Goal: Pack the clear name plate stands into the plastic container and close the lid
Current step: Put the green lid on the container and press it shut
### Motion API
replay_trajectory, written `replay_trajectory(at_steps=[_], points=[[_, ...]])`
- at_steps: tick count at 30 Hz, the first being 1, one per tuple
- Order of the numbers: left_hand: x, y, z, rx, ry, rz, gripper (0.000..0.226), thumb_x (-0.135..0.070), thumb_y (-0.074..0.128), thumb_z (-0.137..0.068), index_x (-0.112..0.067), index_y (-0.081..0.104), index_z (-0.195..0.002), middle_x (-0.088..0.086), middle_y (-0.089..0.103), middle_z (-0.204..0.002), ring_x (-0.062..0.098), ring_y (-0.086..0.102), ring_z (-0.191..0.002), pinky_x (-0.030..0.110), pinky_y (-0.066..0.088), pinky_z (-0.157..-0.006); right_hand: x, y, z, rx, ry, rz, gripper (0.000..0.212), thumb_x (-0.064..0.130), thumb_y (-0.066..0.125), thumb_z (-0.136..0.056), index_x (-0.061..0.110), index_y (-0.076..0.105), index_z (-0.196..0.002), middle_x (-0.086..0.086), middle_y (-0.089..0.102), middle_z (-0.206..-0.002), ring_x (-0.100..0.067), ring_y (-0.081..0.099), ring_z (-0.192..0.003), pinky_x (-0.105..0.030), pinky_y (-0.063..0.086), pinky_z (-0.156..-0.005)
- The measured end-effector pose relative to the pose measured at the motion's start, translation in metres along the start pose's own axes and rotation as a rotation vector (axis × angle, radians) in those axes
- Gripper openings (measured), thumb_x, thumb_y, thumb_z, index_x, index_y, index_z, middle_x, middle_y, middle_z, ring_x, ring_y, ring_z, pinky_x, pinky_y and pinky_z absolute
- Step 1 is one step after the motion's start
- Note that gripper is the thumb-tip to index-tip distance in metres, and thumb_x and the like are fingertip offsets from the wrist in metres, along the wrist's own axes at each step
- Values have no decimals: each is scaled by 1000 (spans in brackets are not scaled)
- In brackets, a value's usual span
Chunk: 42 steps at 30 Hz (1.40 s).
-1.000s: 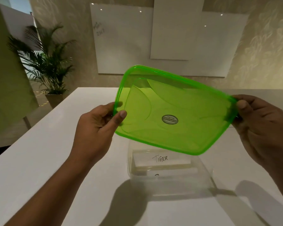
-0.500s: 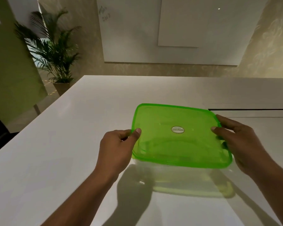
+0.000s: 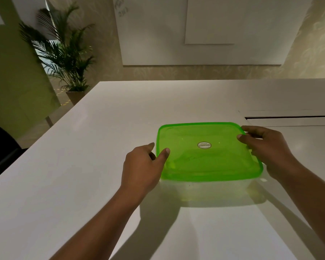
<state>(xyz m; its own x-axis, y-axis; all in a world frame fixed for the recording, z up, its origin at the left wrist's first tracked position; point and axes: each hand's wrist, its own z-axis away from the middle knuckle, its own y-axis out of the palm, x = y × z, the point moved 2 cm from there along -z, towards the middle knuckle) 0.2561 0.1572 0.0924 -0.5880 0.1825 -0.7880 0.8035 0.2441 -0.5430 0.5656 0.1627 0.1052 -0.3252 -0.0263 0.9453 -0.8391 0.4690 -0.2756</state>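
A translucent green lid [image 3: 208, 158] with a small oval sticker lies flat on top of the clear plastic container [image 3: 204, 192] on the white table. My left hand [image 3: 142, 167] grips the lid's left edge, thumb on top. My right hand [image 3: 266, 149] grips the lid's right edge, thumb on top and fingers along the far corner. The name plate stands inside are mostly hidden by the lid; faint handwriting shows through the green.
The white table [image 3: 83, 166] stretches left and far of the container. A dark slot [image 3: 289, 117] runs across the table at the far right. A potted palm [image 3: 64, 53] stands on the floor beyond the table's far left corner. Whiteboards hang on the back wall.
The lid, held tilted in the air above the open container a second ago, has come down and now rests flat on it. Both hands stayed on its edges.
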Motion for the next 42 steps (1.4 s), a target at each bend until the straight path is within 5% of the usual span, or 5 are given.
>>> replay_trajectory(at_steps=[6, 21, 25, 31, 42], points=[[7, 3, -1, 73, -6, -59, 33, -47, 59, -91, -19, 77, -97, -3, 51, -50, 18, 53, -53, 36, 49, -60, -12, 2, -1, 72, 65, 25, 35, 14, 76, -79, 13, 71, -114, -9, 71, -100, -12, 65, -83, -27, 48, -73], [25, 17, 5, 53, -68, 214, 36, -43, 64, -91, -24, 68, -121, -13, 46, -43, 4, 44, -44, 28, 37, -53, -24, 4, 16, 143, 200, -102, 19, 21, 61, -93, 22, 70, -110, -3, 73, -102, -19, 69, -92, -41, 53, -89], [30, 20, 4, 75, -195, 277, 47, -53, 60, -89, -23, 60, -126, 2, 62, -73, 13, 58, -61, 30, 42, -60, -28, 1, 21, 167, 359, -45, 22, 38, 64, -89, 17, 69, -93, -7, 71, -97, -27, 67, -88, -43, 53, -83], [33, 27, 4, 123, -229, 306, 39, -48, 53, -95, -15, 65, -112, 23, 66, -88, 24, 54, -63, 35, 40, -59, -37, -3, 27, 170, 385, 42, 49, 56, 61, -85, 8, 62, -92, -11, 53, -85, -26, 49, -77, -39, 45, -70], [30, 22, -11, 167, -325, 347, 40, -50, 60, -91, -11, 67, -99, 5, 62, -72, 10, 54, -43, 25, 44, -41, -33, -4, 16, 223, 400, 59, 50, 58, 61, -83, 11, 65, -99, -10, 69, -97, -28, 64, -87, -49, 53, -85]])
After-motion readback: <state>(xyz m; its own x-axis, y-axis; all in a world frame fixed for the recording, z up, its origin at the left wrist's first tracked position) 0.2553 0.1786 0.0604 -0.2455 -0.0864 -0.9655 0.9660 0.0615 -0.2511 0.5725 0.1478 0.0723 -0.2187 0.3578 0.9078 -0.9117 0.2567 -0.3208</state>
